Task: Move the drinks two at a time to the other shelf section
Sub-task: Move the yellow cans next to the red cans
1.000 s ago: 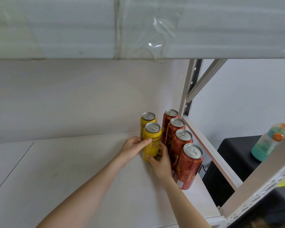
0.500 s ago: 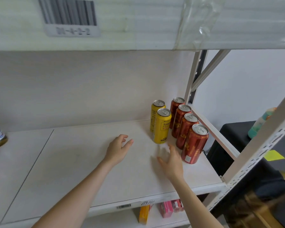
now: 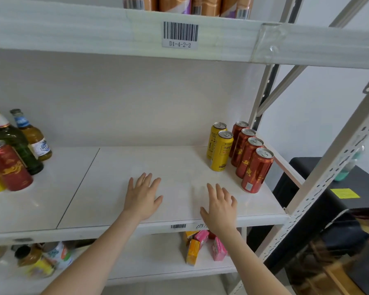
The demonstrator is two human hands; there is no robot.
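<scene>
At nine o'clock on the white shelf board (image 3: pixel 107 188) stand a red aluminium can (image 3: pixel 9 166), a dark green glass bottle (image 3: pixel 15 143) and an amber glass bottle (image 3: pixel 33 135), upright and close together. At two o'clock stand two yellow cans (image 3: pixel 222 151) and four red cans (image 3: pixel 257 170). Full cans likely feel fairly heavy, stiff and slick, best gripped round mid-body; glass is breakable, so take the body, not the neck. The left hand (image 3: pixel 142 199) and right hand (image 3: pixel 219 207) lie flat between both groups, fingers (image 3: pixel 145 182) straight, spread, holding nothing.
</scene>
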